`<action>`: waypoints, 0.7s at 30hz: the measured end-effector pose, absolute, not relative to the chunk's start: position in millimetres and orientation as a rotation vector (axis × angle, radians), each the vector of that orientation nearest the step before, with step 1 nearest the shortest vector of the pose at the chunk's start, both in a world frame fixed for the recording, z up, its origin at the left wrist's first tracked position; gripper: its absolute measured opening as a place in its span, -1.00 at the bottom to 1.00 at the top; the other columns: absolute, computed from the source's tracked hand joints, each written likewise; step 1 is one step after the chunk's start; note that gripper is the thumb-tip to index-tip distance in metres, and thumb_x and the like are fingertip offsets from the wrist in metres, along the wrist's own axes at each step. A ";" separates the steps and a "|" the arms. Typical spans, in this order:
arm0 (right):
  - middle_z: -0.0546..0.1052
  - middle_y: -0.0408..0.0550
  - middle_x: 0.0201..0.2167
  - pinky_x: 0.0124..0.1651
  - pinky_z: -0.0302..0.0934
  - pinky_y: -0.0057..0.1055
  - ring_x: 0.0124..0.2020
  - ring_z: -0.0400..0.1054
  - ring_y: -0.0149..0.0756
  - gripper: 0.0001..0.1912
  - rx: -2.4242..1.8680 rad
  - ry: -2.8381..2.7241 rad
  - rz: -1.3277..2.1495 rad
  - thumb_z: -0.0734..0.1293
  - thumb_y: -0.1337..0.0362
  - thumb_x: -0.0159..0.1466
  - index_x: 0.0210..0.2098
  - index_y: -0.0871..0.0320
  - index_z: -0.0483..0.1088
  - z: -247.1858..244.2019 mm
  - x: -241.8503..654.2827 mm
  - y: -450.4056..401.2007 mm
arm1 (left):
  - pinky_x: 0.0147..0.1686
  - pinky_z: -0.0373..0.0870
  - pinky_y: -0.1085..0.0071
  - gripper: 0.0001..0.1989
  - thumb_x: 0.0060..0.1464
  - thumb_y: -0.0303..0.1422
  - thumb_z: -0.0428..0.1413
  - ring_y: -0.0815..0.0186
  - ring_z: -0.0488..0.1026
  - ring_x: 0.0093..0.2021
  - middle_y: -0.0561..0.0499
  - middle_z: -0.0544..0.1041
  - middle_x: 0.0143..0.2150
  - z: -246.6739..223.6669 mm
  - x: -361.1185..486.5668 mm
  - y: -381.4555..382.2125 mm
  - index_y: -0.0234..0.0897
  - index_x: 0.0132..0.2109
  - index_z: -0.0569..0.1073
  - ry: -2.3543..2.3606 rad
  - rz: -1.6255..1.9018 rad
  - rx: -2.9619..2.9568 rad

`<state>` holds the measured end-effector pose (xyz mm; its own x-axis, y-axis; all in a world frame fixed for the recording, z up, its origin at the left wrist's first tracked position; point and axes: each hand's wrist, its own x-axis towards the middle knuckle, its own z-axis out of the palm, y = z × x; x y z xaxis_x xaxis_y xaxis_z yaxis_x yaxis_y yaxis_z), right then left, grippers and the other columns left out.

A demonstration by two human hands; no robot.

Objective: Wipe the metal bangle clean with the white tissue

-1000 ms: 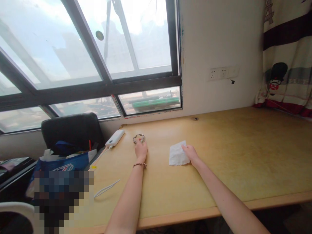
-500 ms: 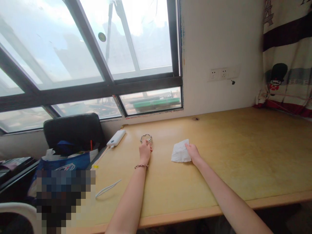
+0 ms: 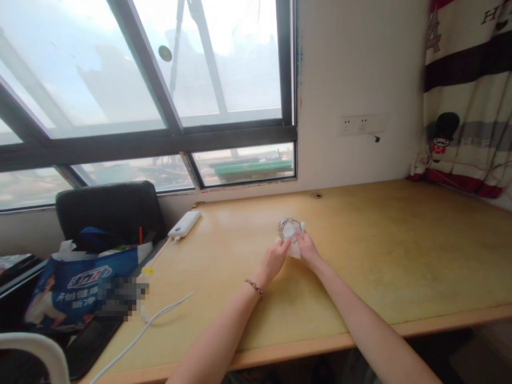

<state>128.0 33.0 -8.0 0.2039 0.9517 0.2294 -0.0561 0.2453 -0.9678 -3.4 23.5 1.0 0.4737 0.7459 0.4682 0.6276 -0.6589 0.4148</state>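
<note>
Both hands are together above the middle of the wooden table. My left hand (image 3: 275, 257), with a braided bracelet on its wrist, is closed on the lower left side of a round, shiny metal-looking ring (image 3: 283, 225). A white tissue (image 3: 295, 249) lies against the ring, partly behind and below it. My right hand (image 3: 309, 248) pinches the tissue at the ring's right side; whether its fingers also touch the ring is too small to tell.
A white power bank (image 3: 184, 224) with a cable lies at the table's (image 3: 384, 256) left edge. A loose white cable (image 3: 160, 313) trails nearer. Beyond that edge are a blue bag (image 3: 86, 290) and a black chair (image 3: 110, 210). Window, wall sockets and curtain stand behind.
My left hand has carried the ring to the right, up to the tissue. My right hand has shifted slightly left with the tissue, which now meets the ring. The view has turned a little.
</note>
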 end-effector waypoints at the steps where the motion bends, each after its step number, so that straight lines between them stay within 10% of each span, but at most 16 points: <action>1: 0.47 0.02 -0.25 -0.20 0.20 -0.37 -0.21 0.34 -0.22 -0.55 -1.053 -1.111 0.906 0.18 0.01 0.09 -0.16 0.21 0.30 -7.6 129.4 33.2 | -0.46 0.23 0.53 -0.79 0.08 -0.41 -0.09 0.39 0.35 -0.47 -0.03 0.40 -0.42 2.4 -1.9 20.1 -0.23 -0.15 0.36 1.178 0.984 2.504; 9: 0.46 -0.02 -0.37 -0.28 0.15 -0.42 -0.35 0.31 -0.30 -0.63 -1.297 -1.171 0.639 0.06 0.07 0.17 -0.25 0.21 0.29 0.6 142.2 30.9 | -0.51 0.34 0.49 -0.46 -0.03 -0.22 0.04 0.42 0.39 -0.54 0.06 0.42 -0.44 11.8 21.9 -0.5 -0.26 0.05 0.02 0.973 1.372 1.540; 21: 0.38 -0.11 -0.64 -0.50 0.07 -0.49 -0.58 0.22 -0.39 -0.49 -1.383 -1.373 0.547 -0.01 -0.01 0.19 -0.47 0.21 0.38 0.5 135.5 19.3 | -0.56 0.37 0.51 -0.72 -0.11 -0.28 0.12 0.36 0.44 -0.57 -0.11 0.49 -0.49 1.9 7.4 12.7 -0.40 -0.30 0.28 0.895 1.018 0.978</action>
<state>135.5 19.3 0.5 0.2329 0.9095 0.3443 0.4233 0.2240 -0.8779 7.4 12.7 1.9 0.2764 0.9507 -0.1409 -0.2610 0.2153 0.9410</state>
